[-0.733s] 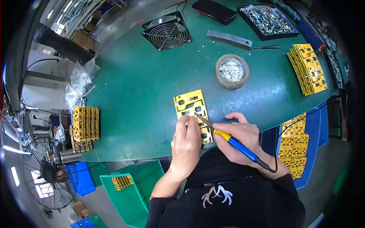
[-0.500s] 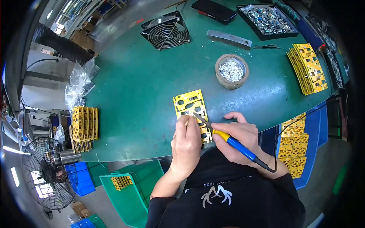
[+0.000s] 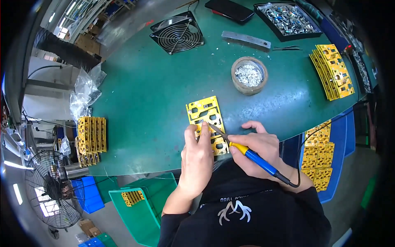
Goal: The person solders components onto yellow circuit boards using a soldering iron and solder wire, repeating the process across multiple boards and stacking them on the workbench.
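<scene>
A yellow circuit board (image 3: 204, 108) with dark cut-outs lies on the green table in front of me. My left hand (image 3: 196, 158) holds it at its lower left, one fingertip pressing on its face and another finger at its left edge. In my right hand (image 3: 263, 150) is a soldering iron (image 3: 259, 162) with a blue and yellow handle, gripped like a pen. Its dark tip meets the board close to my left fingertip. Whether a small part sits under that fingertip is hidden.
Beyond the board stands a round pot (image 3: 249, 75) of silvery scraps. Yellow boards stand in a right stack (image 3: 333, 72) and a left stack (image 3: 92, 135). Farther back are a square fan (image 3: 177, 35), a metal bar (image 3: 246, 40), tweezers (image 3: 287, 48) and a parts tray (image 3: 288, 20).
My left fingers have spread from a pinch, one fingertip now reaching farther up the board. My right hand and the soldering iron stay nearly in place. The view has shifted slightly.
</scene>
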